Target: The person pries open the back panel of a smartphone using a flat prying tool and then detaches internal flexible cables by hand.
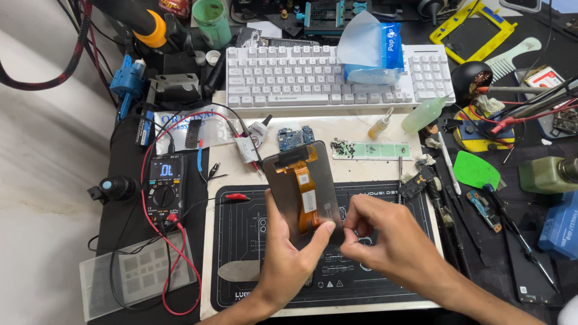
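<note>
The left hand (289, 256) is gripping the screen panel's (303, 192) lower edge, tilting it above the mat (241, 265). The right hand (385, 238) is pinching at its lower right corner. Tools (457, 198) are crowding the mat's right edge.

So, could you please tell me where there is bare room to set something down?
Free: the black work mat left of the left hand, below the red clip. The white marble floor at left is bare. Crowded: right of the green plastic pry tool.
</note>
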